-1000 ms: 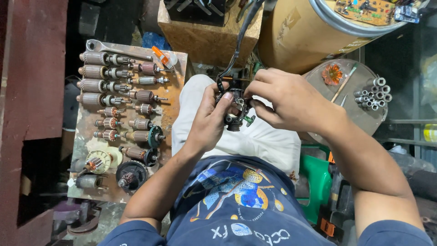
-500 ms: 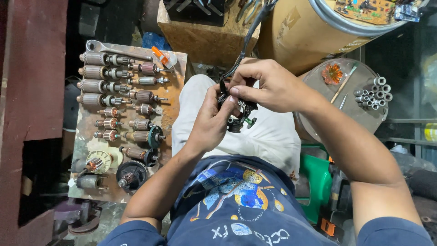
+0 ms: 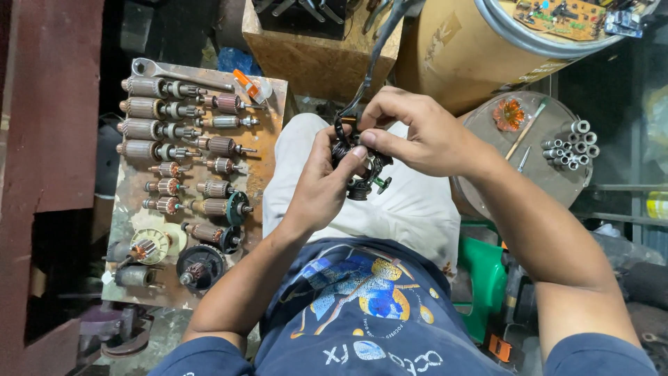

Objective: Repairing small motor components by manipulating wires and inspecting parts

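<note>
I hold a small black motor part (image 3: 363,175) with a black cable (image 3: 376,52) running up from it, over my lap. My left hand (image 3: 321,182) grips it from the left and below. Fingers of my right hand (image 3: 416,132) pinch its top from the right. A small green piece sticks out at the part's lower right. Most of the part is hidden by my fingers.
To the left, a rusty board (image 3: 268,125) carries several motor armatures (image 3: 149,108) in rows, a wrench and an orange-capped tube (image 3: 249,85). A round lid (image 3: 487,132) at right bears metal sleeves (image 3: 574,145) and an orange piece. A cardboard drum (image 3: 473,49) and wooden box (image 3: 313,56) stand ahead.
My right hand has slid left over the top of the part and now pinches it closer to my left thumb. The part sits slightly higher in my hands.
</note>
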